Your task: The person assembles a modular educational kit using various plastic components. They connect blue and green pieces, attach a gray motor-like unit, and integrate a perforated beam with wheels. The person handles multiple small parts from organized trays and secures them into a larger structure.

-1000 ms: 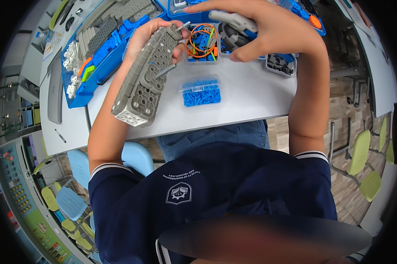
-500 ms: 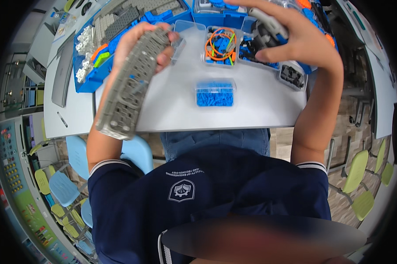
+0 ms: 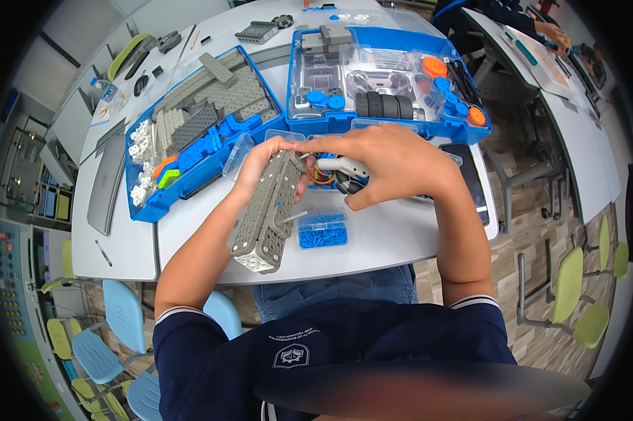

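My left hand (image 3: 262, 163) is closed around the upper end of a long grey construction-kit beam assembly (image 3: 266, 210). The assembly is perforated, with a grey shaft sticking out of its side and its near end above the table edge. My right hand (image 3: 404, 161) grips a dark wheel with a light grey bracket (image 3: 351, 175), held beside the assembly's upper end. My right fingertips reach over to the left hand there; whether the bracket touches the assembly I cannot tell. Just below the wheel, a clear box of blue pegs (image 3: 322, 231) stands on the table.
A blue tray of grey, white and blue kit parts (image 3: 190, 193) lies at left. Behind my hands is a blue bin (image 3: 393, 123) with wheels, gears and cables. A dark tablet-like device (image 3: 474, 172) lies at right. A co-worker's hand (image 3: 551, 31) is far right.
My hands have come together: the right brought the wheel and bracket leftward to the assembly's upper end. The assembly moved right and turned, and the view now takes in more of the far table.
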### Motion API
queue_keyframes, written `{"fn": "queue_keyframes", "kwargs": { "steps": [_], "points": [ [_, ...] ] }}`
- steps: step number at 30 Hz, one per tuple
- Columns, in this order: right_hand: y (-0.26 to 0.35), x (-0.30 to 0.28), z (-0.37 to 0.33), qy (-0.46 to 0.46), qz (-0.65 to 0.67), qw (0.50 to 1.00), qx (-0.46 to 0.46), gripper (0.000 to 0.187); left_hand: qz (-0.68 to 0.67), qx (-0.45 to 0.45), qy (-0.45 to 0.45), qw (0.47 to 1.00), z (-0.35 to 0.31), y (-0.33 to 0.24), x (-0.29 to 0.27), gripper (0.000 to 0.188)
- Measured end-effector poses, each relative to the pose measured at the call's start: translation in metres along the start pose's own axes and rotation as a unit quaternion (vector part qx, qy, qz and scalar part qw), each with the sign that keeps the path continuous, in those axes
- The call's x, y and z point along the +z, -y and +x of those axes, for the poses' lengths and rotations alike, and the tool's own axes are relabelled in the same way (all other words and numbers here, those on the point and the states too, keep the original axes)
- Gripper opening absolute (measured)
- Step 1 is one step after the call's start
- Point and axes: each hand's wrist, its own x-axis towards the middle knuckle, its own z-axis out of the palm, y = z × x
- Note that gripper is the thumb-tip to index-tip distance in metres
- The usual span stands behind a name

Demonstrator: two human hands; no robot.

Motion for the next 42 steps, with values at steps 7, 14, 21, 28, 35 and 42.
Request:
{"fn": "queue_keyframes", "kwargs": {
  "steps": [7,14,21,28,35,42],
  "points": [
    [-0.004,0.0,0.0,0.008,-0.014,1.0,0.0,0.089,-0.01,-0.002,0.003,1.0,0.001,0.001,-0.001,0.039],
    [-0.01,0.002,-0.002,-0.038,0.014,0.999,-0.026,0.085,-0.101,0.0,0.074,0.992,0.002,0.0,-0.011,0.036],
    [-0.016,0.003,0.0,-0.016,0.046,0.999,-0.011,0.081,-0.047,0.011,0.108,0.993,0.002,-0.008,-0.014,0.035],
    [-0.019,0.009,0.002,-0.015,0.045,0.999,-0.001,0.073,0.065,0.049,-0.09,0.993,0.0,-0.002,-0.008,0.043],
    [-0.026,0.004,0.0,-0.017,0.048,0.999,-0.004,0.074,0.076,0.065,-0.131,0.986,-0.002,-0.004,-0.001,0.046],
    [-0.027,-0.001,-0.003,-0.034,0.082,0.996,0.014,0.071,0.048,0.091,-0.166,0.981,-0.003,0.001,-0.002,0.046]
  ]
}}
